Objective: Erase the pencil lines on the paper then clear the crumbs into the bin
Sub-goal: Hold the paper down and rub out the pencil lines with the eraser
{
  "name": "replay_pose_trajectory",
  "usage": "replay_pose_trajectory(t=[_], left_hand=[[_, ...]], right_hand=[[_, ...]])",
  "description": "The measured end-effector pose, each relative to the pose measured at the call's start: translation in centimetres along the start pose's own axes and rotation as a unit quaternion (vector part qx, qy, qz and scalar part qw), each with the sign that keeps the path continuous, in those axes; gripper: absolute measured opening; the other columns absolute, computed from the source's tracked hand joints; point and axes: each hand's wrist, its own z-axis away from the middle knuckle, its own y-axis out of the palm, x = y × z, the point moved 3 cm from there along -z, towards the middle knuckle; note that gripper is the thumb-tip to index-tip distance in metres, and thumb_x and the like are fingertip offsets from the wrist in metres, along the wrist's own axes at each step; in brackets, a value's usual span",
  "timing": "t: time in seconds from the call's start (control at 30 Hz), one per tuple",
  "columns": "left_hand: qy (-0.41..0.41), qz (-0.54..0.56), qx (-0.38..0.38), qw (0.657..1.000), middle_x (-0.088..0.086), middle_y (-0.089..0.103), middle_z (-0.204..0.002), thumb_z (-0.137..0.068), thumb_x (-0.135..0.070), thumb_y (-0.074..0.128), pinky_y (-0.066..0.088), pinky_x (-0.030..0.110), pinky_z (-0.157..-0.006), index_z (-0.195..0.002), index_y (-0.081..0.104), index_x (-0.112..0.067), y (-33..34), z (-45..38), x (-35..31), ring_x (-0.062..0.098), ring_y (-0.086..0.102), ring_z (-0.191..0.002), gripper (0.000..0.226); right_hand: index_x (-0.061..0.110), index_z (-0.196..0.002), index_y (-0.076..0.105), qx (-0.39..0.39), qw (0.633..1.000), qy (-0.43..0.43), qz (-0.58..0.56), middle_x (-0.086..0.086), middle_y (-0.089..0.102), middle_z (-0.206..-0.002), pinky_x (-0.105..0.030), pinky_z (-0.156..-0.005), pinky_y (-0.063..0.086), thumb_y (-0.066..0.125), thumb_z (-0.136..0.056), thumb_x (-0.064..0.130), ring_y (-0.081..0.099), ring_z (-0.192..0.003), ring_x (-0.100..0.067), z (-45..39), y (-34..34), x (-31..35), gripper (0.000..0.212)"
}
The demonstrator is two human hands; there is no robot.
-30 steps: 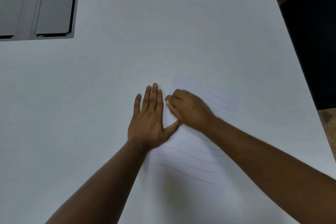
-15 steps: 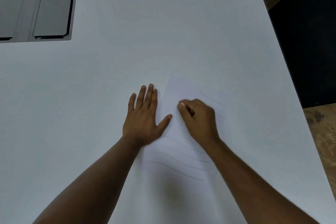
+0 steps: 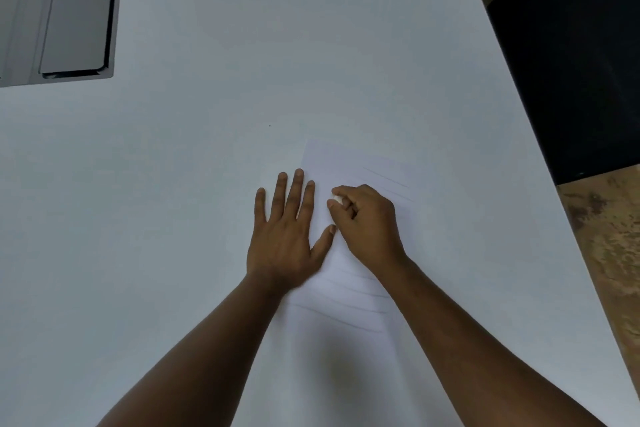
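Eraser (image 3: pixel 337 199) mostly hidden in right hand (image 3: pixel 369 220) on paper (image 3: pixel 341 166).

A thin matt paper sheet (image 3: pixel 349 163) lies on the smooth matt white desk (image 3: pixel 207 149), beside a grey, seemingly metal panel (image 3: pixel 76 10).

Open table (image 3: pixel 346 45) lies all around my hands; only the grey panel (image 3: pixel 69 10) at far left blocks passage.
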Motion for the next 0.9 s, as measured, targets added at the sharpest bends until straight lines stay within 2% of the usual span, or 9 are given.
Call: replay_pose_trajectory(t=[0.2, 0.27, 0.33, 0.4, 0.53, 0.6, 0.67, 0.77, 0.9], left_hand=[[0.006, -0.023, 0.012, 1.0, 0.004, -0.005, -0.172, -0.1, -0.07, 0.017, 0.003, 0.059, -0.126, -0.164, 0.004, -0.015, 0.0, 0.0, -0.1, 0.028, -0.009, -0.158, 0.085], [0.011, -0.027, 0.013, 0.999, 0.003, -0.002, -0.172, -0.101, -0.069, 0.019, 0.003, 0.06, -0.125, -0.164, 0.007, -0.015, -0.1, 0.0, -0.2, 0.029, -0.007, -0.158, 0.084], [0.01, -0.026, 0.013, 1.0, 0.001, 0.0, -0.172, -0.101, -0.069, 0.019, 0.003, 0.06, -0.125, -0.164, 0.01, -0.014, -0.3, 0.1, -0.3, 0.029, -0.007, -0.158, 0.084], [0.006, -0.023, 0.015, 1.0, 0.0, -0.001, -0.172, -0.101, -0.069, 0.018, 0.002, 0.059, -0.125, -0.164, 0.01, -0.013, -0.4, 0.1, -0.3, 0.028, -0.009, -0.158, 0.084], [0.004, -0.018, 0.019, 1.0, 0.0, -0.005, -0.172, -0.101, -0.07, 0.017, 0.001, 0.059, -0.125, -0.164, 0.007, -0.014, -0.4, 0.0, -0.2, 0.027, -0.013, -0.158, 0.085], [0.007, -0.012, 0.017, 1.0, 0.0, -0.004, -0.172, -0.101, -0.07, 0.017, 0.001, 0.06, -0.125, -0.164, 0.008, -0.014, -0.5, 0.0, -0.2, 0.028, -0.012, -0.158, 0.085], [0.012, -0.014, 0.013, 1.0, 0.001, -0.002, -0.173, -0.1, -0.07, 0.014, 0.001, 0.06, -0.125, -0.164, 0.009, -0.016, -0.5, 0.0, -0.2, 0.029, -0.01, -0.158, 0.084], [0.014, -0.02, 0.022, 0.999, 0.001, -0.002, -0.173, -0.1, -0.071, 0.012, 0.001, 0.06, -0.125, -0.164, 0.009, -0.017, -0.5, 0.0, -0.2, 0.03, -0.009, -0.158, 0.085], [0.01, -0.015, 0.018, 1.0, 0.002, -0.002, -0.173, -0.1, -0.071, 0.016, -0.001, 0.059, -0.125, -0.164, 0.009, -0.014, -0.6, 0.0, -0.3, 0.029, -0.01, -0.158, 0.086]], right_hand=[[0.006, -0.105, 0.072, -0.01, 0.99, -0.096, 0.106, -0.006, 0.062, -0.092, -0.027, -0.066, 0.055, 0.065, -0.093, 0.013, 0.062, -0.074, -0.016, -0.7, 1.6, 0.5, 0.016], [0.006, -0.095, 0.07, 0.003, 0.979, -0.137, 0.15, -0.006, 0.058, -0.086, -0.029, -0.06, 0.053, 0.059, -0.096, 0.015, 0.057, -0.068, -0.017, -1.0, 1.9, 0.2, 0.015], [0.006, -0.09, 0.066, 0.008, 0.967, -0.167, 0.193, -0.008, 0.055, -0.083, -0.033, -0.059, 0.051, 0.047, -0.1, 0.018, 0.054, -0.069, -0.021, -2.3, 1.7, -1.0, 0.025], [0.006, -0.088, 0.062, -0.032, 0.96, -0.157, 0.229, -0.011, 0.054, -0.084, -0.038, -0.063, 0.052, 0.04, -0.101, 0.019, 0.055, -0.072, -0.028, -4.4, 0.5, -2.7, 0.029], [0.002, -0.09, 0.068, -0.099, 0.962, -0.109, 0.231, -0.01, 0.056, -0.082, -0.037, -0.057, 0.053, 0.049, -0.097, 0.018, 0.056, -0.067, -0.024, -6.4, -2.5, -3.6, 0.025], [0.002, -0.098, 0.071, -0.08, 0.975, -0.115, 0.173, -0.01, 0.06, -0.085, -0.038, -0.064, 0.056, 0.055, -0.095, 0.016, 0.061, -0.072, -0.025, -5.1, -2.2, -2.7, 0.021], [0.003, -0.106, 0.072, -0.021, 0.98, -0.15, 0.131, -0.01, 0.063, -0.09, -0.038, -0.071, 0.057, 0.059, -0.095, 0.016, 0.065, -0.079, -0.025, -2.6, -1.0, -1.6, 0.022], [0.002, -0.108, 0.071, 0.055, 0.966, -0.209, 0.145, -0.009, 0.062, -0.09, -0.037, -0.068, 0.055, 0.06, -0.096, 0.015, 0.062, -0.077, -0.024, -0.2, 0.4, -0.7, 0.021], [0.004, -0.095, 0.069, 0.023, 0.937, -0.246, 0.247, -0.01, 0.06, -0.083, -0.042, -0.063, 0.048, 0.055, -0.095, 0.016, 0.058, -0.069, -0.03, -3.1, -0.6, -1.7, 0.018]])
